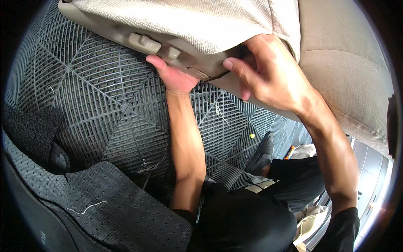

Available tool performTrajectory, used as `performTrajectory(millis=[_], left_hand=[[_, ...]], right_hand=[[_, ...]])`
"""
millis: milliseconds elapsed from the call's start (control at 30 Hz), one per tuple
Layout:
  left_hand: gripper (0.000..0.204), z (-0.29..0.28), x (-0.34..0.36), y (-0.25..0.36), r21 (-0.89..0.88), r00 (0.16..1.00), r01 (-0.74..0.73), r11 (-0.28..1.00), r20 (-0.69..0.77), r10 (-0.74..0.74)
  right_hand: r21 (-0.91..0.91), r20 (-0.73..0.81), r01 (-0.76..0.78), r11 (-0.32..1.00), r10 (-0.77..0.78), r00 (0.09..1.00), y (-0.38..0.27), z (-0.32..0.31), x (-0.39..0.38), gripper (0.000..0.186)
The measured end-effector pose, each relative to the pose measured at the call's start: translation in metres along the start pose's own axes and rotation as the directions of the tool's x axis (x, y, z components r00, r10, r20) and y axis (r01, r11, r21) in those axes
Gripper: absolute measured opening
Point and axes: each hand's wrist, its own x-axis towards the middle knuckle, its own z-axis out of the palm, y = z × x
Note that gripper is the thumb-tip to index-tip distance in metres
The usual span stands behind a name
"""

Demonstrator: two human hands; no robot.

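A pale woven seat cover [184, 23] drapes over the side of a car seat, above a beige plastic trim panel [119, 37]. On that panel are a long seat switch [145, 42] and a smaller switch knob [173, 53]. My left hand [179, 80] reaches beneath the panel's lower edge, thumb stretched out below the switches; its other fingers are hidden. To the right, my right hand [275, 71] is curled at the cover's lower edge. Its upper fingers go in under the fabric, where their tips are hidden, and the thumb points left over the dark gap there.
The brown seat backrest [342, 54] rises at the right. Below lies a dark slatted floor mat [126, 107] with loose threads. A black perforated piece of material [113, 201] fills the lower left. A shoed foot [262, 155] and a pale bag [312, 222] are at the lower right.
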Motion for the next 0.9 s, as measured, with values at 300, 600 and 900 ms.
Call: performTrajectory(millis=[300,600,900], left_hand=[[0.1,0.004,-0.004,0.0,0.014,0.998,-0.065,0.998,-0.014,0.065],[0.097,-0.003,-0.004,-0.007,-0.118,0.998,-0.03,0.993,0.053,0.037],[0.092,-0.017,-0.005,-0.011,-0.268,0.985,0.035,0.963,0.175,0.013]], right_hand=[[0.238,0.161,-0.316,0.918,0.283,0.945,-0.015,-0.006,0.003,0.011],[-0.14,0.03,0.048,0.989,-0.045,0.999,-0.004,0.0,0.003,0.017],[0.258,0.147,-0.255,0.932,0.224,0.964,-0.015,0.003,-0.002,0.024]])
